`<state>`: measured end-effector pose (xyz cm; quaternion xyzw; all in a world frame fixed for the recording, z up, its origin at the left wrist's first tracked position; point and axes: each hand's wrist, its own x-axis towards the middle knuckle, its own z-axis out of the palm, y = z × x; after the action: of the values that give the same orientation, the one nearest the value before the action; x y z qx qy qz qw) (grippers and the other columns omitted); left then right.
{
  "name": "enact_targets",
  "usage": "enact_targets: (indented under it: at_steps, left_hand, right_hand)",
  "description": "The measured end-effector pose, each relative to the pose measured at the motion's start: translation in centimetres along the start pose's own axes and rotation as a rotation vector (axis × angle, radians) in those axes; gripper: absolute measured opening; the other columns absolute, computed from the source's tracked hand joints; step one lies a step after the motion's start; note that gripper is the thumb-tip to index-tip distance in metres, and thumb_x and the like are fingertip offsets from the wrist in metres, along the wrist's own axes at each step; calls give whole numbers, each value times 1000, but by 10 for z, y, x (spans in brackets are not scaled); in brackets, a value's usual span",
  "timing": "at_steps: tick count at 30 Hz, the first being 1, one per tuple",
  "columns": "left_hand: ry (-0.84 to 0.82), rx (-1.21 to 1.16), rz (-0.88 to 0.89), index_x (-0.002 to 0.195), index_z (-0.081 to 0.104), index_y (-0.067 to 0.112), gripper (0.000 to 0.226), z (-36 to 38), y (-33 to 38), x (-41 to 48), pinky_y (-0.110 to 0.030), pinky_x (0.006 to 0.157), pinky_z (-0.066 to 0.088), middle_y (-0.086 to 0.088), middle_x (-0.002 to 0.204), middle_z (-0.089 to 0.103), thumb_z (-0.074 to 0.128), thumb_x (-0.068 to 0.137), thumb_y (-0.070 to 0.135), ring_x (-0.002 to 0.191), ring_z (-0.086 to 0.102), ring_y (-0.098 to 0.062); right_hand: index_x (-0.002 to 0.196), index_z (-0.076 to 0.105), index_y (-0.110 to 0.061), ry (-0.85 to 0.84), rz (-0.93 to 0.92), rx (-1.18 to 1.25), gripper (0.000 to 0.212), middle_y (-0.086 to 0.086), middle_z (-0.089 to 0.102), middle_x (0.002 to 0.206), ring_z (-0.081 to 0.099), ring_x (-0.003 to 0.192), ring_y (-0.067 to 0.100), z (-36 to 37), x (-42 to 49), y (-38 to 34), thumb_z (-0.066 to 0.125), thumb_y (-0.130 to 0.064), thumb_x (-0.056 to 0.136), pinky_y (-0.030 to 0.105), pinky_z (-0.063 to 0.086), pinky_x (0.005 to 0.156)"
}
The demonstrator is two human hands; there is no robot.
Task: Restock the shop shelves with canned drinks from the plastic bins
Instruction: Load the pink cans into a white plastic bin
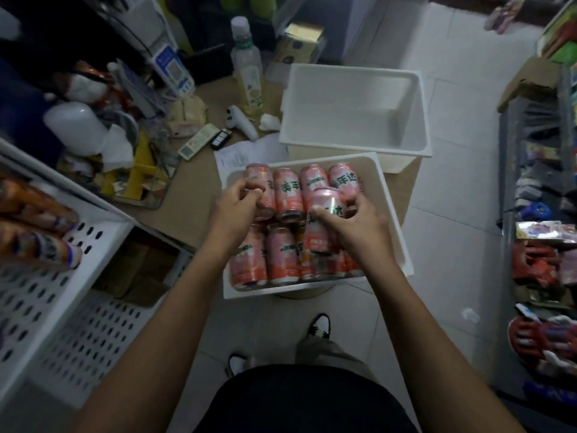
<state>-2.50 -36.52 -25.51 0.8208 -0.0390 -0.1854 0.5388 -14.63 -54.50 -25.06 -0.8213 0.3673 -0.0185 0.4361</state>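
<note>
A white plastic bin (394,214) sits at the middle, filled with several pink drink cans (287,195) lying on their sides in two rows. My right hand (352,226) grips one pink can (323,214) and holds it tilted just above the others. My left hand (234,204) hovers over the far-left can of the back row, fingers curled, with nothing seen in them. White perforated shelves (62,295) stand at the left, with orange cans (34,232) lying on the upper one.
A second white bin (356,110), with nothing in it, stands just behind the full one. A cluttered counter with a clear bottle (246,70), papers and a remote lies to the left rear. Goods racks (543,245) line the right. Tiled floor lies between.
</note>
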Motion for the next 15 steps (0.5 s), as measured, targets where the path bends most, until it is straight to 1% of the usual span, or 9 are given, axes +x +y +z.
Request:
enact_targets:
  at_steps: [1, 3, 4, 5, 7, 9, 12, 15]
  left_hand:
    - [12, -10, -18, 86, 68, 28, 11, -8, -4, 0, -34, 72, 48, 6, 72, 68, 57, 88, 30, 69, 62, -14]
    - [14, -14, -40, 88, 68, 26, 11, -21, -11, -4, -31, 70, 46, 4, 74, 68, 58, 92, 25, 67, 61, -12]
    - [12, -9, -45, 89, 68, 26, 14, -25, -14, -7, -30, 69, 45, 4, 75, 67, 57, 95, 20, 67, 61, -11]
    - [11, -8, -47, 91, 67, 25, 15, -29, -16, -10, -29, 69, 45, 3, 76, 67, 56, 97, 19, 68, 61, -11]
    - [11, -5, -33, 92, 67, 28, 12, -36, -21, -17, -28, 68, 45, 4, 79, 67, 57, 95, 22, 70, 62, -11]
    - [8, 1, -11, 95, 66, 28, 9, -41, -25, -23, -27, 66, 45, 3, 82, 68, 57, 94, 25, 72, 63, -11]
    - [13, 12, -4, 104, 66, 21, 11, -46, -28, -30, -26, 65, 44, 1, 88, 68, 57, 97, 21, 76, 64, -11]
    - [17, 15, -1, 100, 65, 24, 9, -50, -33, -34, -28, 67, 47, 1, 90, 68, 58, 97, 21, 79, 66, -13]
  right_hand:
    - [125, 57, -24, -24, -14, -62, 85, 1, 68, 116, 65, 102, 22, 11, -1, -6, 66, -82, 63, 41, 56, 88]
    - [121, 58, -17, -35, -40, -201, 80, 5, 66, 113, 63, 100, 25, 31, -5, -15, 70, -76, 69, 34, 49, 80]
    - [119, 57, -14, -29, -60, -285, 78, 7, 65, 112, 62, 99, 28, 40, -7, -19, 71, -74, 70, 34, 47, 77]
    - [117, 56, -12, -21, -80, -367, 78, 9, 65, 112, 62, 100, 30, 47, -9, -21, 70, -74, 72, 36, 48, 77]
    - [118, 53, -10, -20, -111, -485, 78, 11, 64, 115, 63, 103, 35, 58, -12, -22, 68, -72, 74, 42, 51, 82]
    - [120, 52, -8, -31, -117, -534, 79, 13, 63, 118, 63, 105, 37, 62, -12, -22, 68, -70, 75, 44, 52, 85]
    - [123, 51, -6, -40, -140, -605, 80, 15, 62, 119, 62, 105, 37, 64, -12, -25, 67, -70, 77, 42, 51, 83]
    - [129, 47, -5, -72, -162, -645, 82, 14, 57, 126, 60, 109, 36, 66, -15, -27, 66, -68, 80, 42, 49, 85]
